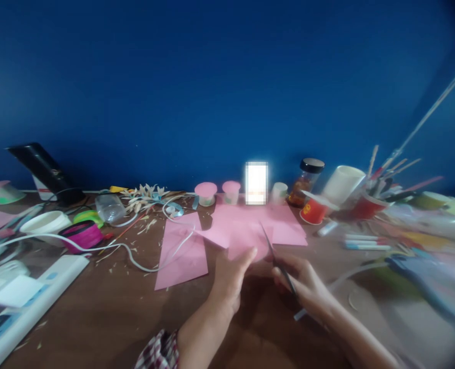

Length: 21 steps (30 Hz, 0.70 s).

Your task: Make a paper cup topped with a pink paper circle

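Note:
My left hand [229,279] is closed on a piece of pink paper [246,240], its thumb lying over the near edge. The paper's near edge looks rounded. In my right hand [304,282] is a pair of dark scissors [287,279], its thin blade pointing away from me at the right side of the paper. Blur hides whether the blades are apart. Beneath and behind lie more pink sheets [292,228]; a separate pink sheet [181,261] is to the left, crossed by a white cable. Small cups topped with pink discs [205,188] stand by the wall.
A power strip [54,292] with a white cable [131,259] lies left, near a magenta tape roll [81,236]. Wood shavings [146,197] are scattered behind. A dark-lidded jar [307,182], a red paper cup [312,211] and markers [368,243] stand or lie right.

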Each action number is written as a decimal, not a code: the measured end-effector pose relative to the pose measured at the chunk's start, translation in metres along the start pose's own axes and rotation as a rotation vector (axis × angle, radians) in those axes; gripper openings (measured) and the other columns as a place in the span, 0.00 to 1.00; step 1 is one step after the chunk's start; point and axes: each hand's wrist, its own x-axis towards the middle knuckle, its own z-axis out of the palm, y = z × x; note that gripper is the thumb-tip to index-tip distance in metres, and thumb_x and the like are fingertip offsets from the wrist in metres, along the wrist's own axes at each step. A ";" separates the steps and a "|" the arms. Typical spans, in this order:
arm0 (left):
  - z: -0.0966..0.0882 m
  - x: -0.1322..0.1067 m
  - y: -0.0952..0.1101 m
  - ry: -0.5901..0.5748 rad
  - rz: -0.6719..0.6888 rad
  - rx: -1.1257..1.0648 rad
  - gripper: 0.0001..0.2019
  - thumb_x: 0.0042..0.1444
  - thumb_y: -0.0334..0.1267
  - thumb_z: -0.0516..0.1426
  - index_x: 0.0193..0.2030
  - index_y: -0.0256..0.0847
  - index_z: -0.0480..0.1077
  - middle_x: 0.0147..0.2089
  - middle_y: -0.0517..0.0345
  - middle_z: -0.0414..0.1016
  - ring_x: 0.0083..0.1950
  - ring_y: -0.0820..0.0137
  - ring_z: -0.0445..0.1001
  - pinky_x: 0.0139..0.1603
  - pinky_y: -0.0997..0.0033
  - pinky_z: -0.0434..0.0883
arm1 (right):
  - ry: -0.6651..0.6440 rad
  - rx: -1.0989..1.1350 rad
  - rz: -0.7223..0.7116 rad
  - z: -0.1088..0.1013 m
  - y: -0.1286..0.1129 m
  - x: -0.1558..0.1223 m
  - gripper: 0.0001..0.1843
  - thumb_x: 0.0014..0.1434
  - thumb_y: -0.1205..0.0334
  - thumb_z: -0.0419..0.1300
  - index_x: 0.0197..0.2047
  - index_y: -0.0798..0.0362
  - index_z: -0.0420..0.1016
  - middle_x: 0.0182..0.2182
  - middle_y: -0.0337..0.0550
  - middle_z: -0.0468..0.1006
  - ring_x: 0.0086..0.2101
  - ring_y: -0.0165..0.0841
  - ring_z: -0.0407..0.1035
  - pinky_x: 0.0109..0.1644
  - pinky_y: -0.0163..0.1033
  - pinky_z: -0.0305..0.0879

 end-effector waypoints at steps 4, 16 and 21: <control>0.000 0.000 0.000 -0.006 0.017 0.005 0.27 0.37 0.38 0.72 0.47 0.33 0.75 0.34 0.48 0.81 0.41 0.56 0.80 0.45 0.60 0.75 | 0.003 0.015 0.012 0.001 -0.001 0.000 0.31 0.53 0.41 0.64 0.47 0.62 0.75 0.21 0.37 0.68 0.22 0.27 0.60 0.25 0.33 0.57; 0.000 -0.001 0.000 -0.006 -0.011 0.034 0.26 0.36 0.38 0.72 0.44 0.32 0.76 0.35 0.44 0.82 0.41 0.55 0.80 0.46 0.58 0.75 | -0.016 0.056 -0.040 0.001 -0.001 0.000 0.21 0.54 0.45 0.65 0.34 0.57 0.73 0.22 0.37 0.68 0.23 0.27 0.61 0.26 0.32 0.59; 0.000 0.000 0.000 -0.008 -0.011 0.031 0.26 0.36 0.38 0.72 0.44 0.32 0.76 0.36 0.44 0.82 0.41 0.55 0.80 0.45 0.59 0.75 | -0.014 0.046 -0.037 0.000 0.001 0.000 0.21 0.55 0.45 0.65 0.34 0.57 0.73 0.21 0.37 0.69 0.22 0.27 0.61 0.25 0.32 0.58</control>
